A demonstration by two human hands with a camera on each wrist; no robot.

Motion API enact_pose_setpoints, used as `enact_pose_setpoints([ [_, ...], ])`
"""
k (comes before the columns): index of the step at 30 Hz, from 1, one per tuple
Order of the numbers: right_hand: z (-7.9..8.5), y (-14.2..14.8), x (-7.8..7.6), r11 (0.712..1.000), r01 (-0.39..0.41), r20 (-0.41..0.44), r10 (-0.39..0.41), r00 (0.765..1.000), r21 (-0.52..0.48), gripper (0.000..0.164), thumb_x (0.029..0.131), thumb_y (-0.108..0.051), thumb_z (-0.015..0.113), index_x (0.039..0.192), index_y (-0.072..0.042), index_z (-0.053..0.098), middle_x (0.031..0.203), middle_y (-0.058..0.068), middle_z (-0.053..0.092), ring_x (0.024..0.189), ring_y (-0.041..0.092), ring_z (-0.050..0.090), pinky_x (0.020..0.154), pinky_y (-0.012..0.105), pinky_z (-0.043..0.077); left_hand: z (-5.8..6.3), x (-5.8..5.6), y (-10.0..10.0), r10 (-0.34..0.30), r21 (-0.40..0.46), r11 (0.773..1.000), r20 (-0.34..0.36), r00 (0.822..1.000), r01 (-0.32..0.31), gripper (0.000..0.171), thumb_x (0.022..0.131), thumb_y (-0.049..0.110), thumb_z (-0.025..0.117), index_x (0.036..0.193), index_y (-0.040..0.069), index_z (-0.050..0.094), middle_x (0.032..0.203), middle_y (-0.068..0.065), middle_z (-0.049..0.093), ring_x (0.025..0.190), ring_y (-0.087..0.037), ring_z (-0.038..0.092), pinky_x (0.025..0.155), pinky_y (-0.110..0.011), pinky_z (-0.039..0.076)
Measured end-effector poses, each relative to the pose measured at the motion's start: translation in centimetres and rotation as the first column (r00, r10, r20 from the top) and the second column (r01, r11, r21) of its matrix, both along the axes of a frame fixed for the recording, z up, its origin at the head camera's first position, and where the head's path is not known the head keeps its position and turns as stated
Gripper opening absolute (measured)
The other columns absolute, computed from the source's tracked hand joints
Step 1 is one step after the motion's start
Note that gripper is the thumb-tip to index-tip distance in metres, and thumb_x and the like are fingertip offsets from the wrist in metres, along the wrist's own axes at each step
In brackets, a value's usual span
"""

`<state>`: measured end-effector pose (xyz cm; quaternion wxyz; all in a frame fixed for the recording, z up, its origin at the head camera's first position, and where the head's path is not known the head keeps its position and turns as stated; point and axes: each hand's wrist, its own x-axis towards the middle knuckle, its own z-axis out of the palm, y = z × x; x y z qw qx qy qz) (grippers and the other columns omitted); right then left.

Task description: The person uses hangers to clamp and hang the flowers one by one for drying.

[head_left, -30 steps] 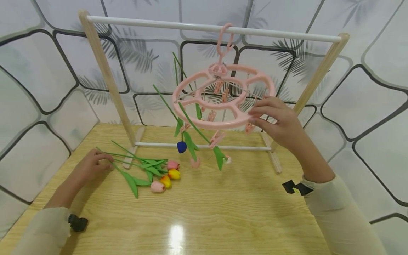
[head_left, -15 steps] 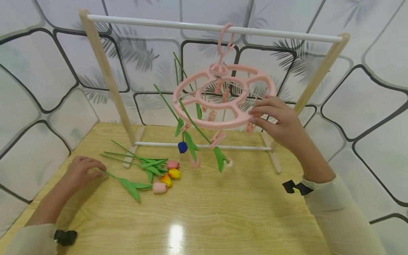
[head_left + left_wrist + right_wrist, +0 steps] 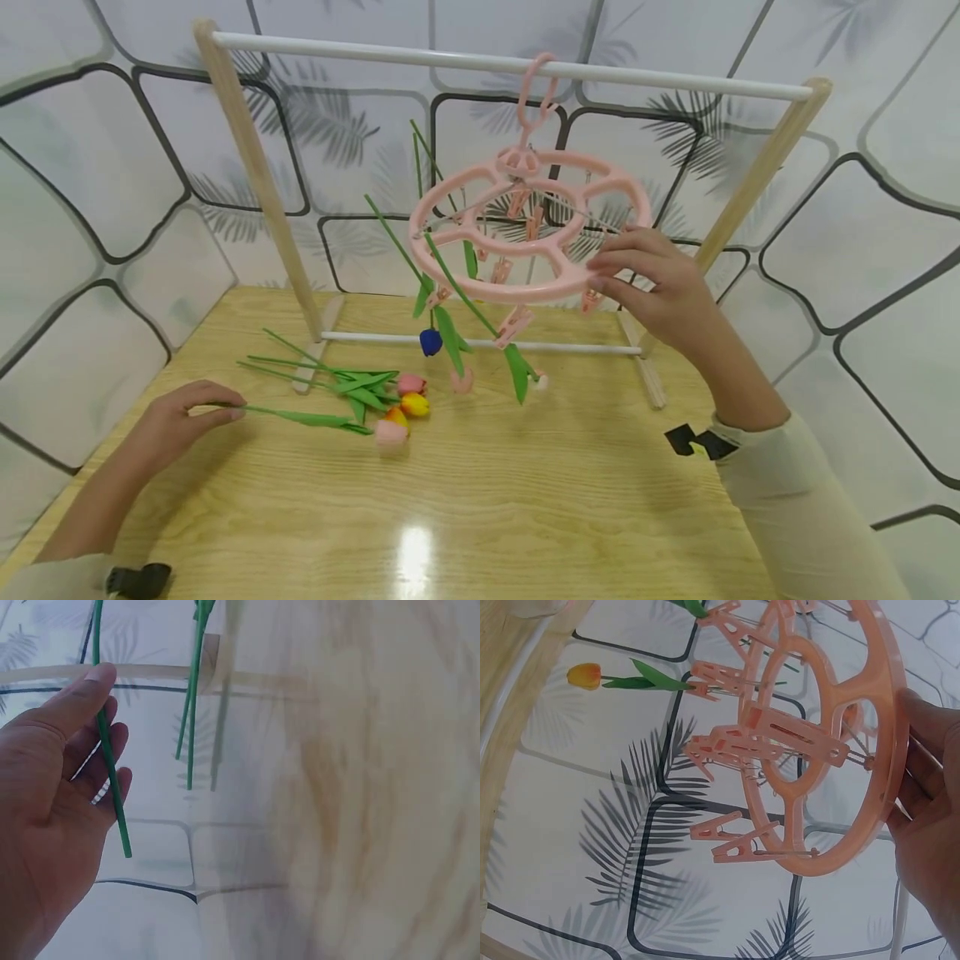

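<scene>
My left hand (image 3: 183, 418) pinches the green stem of a pale pink artificial tulip (image 3: 391, 434), its bloom pointing right, low over the table. In the left wrist view that stem (image 3: 109, 754) lies between thumb and fingers. My right hand (image 3: 660, 279) grips the right front rim of a round pink clip hanger (image 3: 517, 293), thumb below and fingers above. Tulips hang bloom-down from its clips, among them a blue tulip (image 3: 431, 342) and a white one (image 3: 541, 382). An orange-yellow tulip (image 3: 583, 676) and several bare clips (image 3: 795, 735) show in the right wrist view.
Beside the held flower lie loose tulips, including a pink one (image 3: 412, 384) and a yellow one (image 3: 415, 406). The hanger hooks over the white top bar (image 3: 420, 58) of a wooden-legged rack (image 3: 258, 175). A patterned wall stands behind the wooden table (image 3: 480, 500).
My left hand has drawn back left and toward me with the stem, lifting it. The pale pink bloom has slid right and away from the others. My right hand stays on the rim.
</scene>
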<state>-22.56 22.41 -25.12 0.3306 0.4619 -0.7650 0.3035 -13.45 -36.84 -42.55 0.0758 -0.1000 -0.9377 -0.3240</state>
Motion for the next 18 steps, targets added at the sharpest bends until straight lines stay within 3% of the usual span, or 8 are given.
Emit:
enact_pose_setpoints([
  [11,-0.2,-0.1,-0.1,1.000,0.001,-0.010,-0.001,1.000,-0.011,0.019,0.083,-0.005,0.081,0.102,-0.002,0.076,0.101,0.013,0.072,0.106,0.030,0.062,0.119,0.037,0.036,1.2,-0.3,3.4,-0.051,0.043,0.998,-0.008,0.999,0.051,0.009,0.093,0.020,0.075,0.102,0.024,0.077,0.102,0.019,0.066,0.096,0.015,0.051,0.075,-0.012,0.046],
  [15,-0.2,-0.3,0.0,1.000,-0.011,-0.003,0.011,1.000,-0.006,0.024,0.079,0.002,0.082,0.103,-0.002,0.076,0.103,0.013,0.072,0.106,0.030,0.060,0.113,0.028,0.039,1.7,-0.3,4.8,-0.079,0.051,0.996,-0.005,0.997,0.080,0.009,0.093,0.020,0.074,0.101,0.024,0.077,0.105,0.014,0.066,0.094,0.009,0.053,0.072,-0.018,0.050],
  [18,-0.2,-0.5,0.2,1.000,-0.015,-0.001,0.015,1.000,-0.003,0.018,0.086,-0.008,0.079,0.103,-0.002,0.076,0.104,0.013,0.071,0.106,0.030,0.060,0.110,0.025,0.040,2.3,-0.2,6.2,-0.105,0.058,0.993,0.012,0.994,0.105,0.010,0.094,0.021,0.073,0.103,0.023,0.077,0.109,0.007,0.067,0.093,0.006,0.054,0.071,-0.022,0.051],
])
